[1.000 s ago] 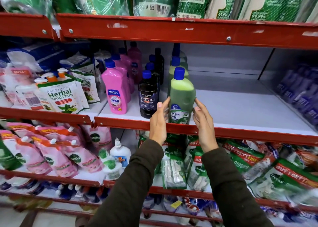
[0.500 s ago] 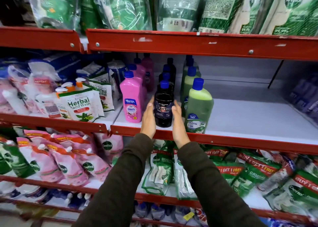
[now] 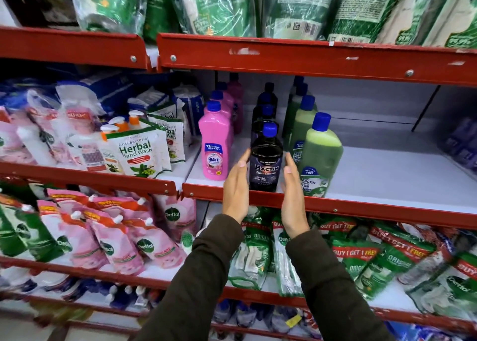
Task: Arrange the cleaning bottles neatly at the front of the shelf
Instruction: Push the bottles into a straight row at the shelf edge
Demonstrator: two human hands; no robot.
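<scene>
— Since the black bottle [image 3: 265, 160] stands at the red shelf edge [image 3: 361, 207] between the pink bottle [image 3: 215, 147] and the green bottle [image 3: 321, 157], why flank it?

— Probably to square it. Left hand [image 3: 236, 191] and right hand [image 3: 293, 198] stand flat, palms inward, spread, just beside it, gripping nothing.

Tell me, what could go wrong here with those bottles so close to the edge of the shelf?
1. The black bottle stands right at the red shelf lip, between the left hand and right hand; a nudge forward might tip it off.
2. The green bottle stands close beside the right hand, so a sideways brush could topple it.
3. More bottles line up behind each front one; pushing back could knock those rows.
</scene>
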